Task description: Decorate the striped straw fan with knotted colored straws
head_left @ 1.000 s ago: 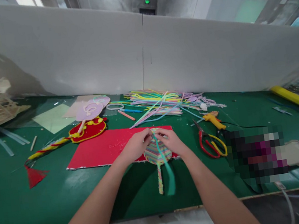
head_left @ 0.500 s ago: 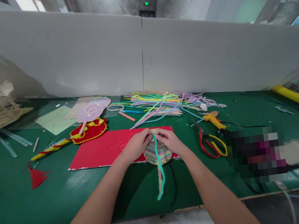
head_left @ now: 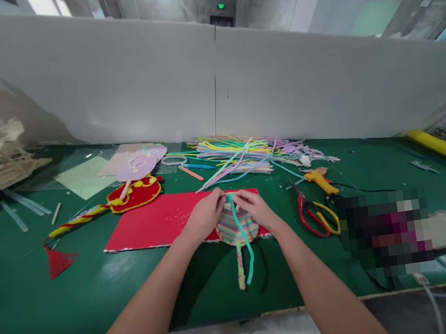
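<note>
A round fan with pastel stripes point(head_left: 227, 231) lies partly on a red board point(head_left: 151, 221), its twisted handle point(head_left: 241, 269) pointing toward me. At the fan's far edge, my left hand point(head_left: 208, 213) and my right hand point(head_left: 256, 207) are closed, fingertips pinching a teal pipe cleaner point(head_left: 251, 251) from either side. The pipe cleaner's long loose end hangs down across the fan and past its rim, to the right of the handle. My fingers hide exactly how its upper end sits against the edge.
Behind the board lies a heap of pastel pipe cleaners point(head_left: 229, 149). Red-and-yellow scissors point(head_left: 313, 218) and a yellow glue gun point(head_left: 321, 181) rest to the right. A red fan with yellow trim point(head_left: 135, 194) and a lilac fan point(head_left: 137, 165) lie left. A white partition point(head_left: 111, 83) stands behind.
The pipe cleaner's loose end has swung from left of the handle's tip to its right, uncovering the handle. Both hands stay pinched at the fan's far edge.
</note>
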The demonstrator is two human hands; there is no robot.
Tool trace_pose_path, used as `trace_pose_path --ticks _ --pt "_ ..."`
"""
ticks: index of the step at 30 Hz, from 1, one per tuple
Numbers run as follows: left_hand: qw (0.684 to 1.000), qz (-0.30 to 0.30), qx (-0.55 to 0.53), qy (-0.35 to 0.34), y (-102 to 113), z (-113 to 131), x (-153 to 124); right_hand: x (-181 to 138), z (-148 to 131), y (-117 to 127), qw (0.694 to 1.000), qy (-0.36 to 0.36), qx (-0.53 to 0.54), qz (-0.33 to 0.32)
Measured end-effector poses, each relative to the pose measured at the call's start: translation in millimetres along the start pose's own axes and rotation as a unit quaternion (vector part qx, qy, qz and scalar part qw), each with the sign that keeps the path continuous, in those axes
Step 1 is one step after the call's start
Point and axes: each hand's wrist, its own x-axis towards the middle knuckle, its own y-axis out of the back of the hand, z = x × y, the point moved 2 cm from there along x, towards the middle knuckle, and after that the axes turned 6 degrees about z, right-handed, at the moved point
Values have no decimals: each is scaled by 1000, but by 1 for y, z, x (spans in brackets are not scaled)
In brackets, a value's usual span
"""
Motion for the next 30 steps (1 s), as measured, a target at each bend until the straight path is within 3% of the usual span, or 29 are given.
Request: trace_pose_path --ticks 4,11,20,26,30 --pt "998 -1 -67 9 0 0 0 0 -1 -1 1000 -12 1 -6" --pt "992 -63 -114 3 -1 -3 1 -1 -4 -1 999 -15 -10 -40" --pt "986 22 -162 39 0 1 2 -2 -1 -5 998 -47 35 -25" --pt "957 -32 -279 73 -2 -3 6 1 1 -2 999 0 33 -2" --pt "953 -53 -291 71 0 -4 7 2 1 -1 999 25 22 15"
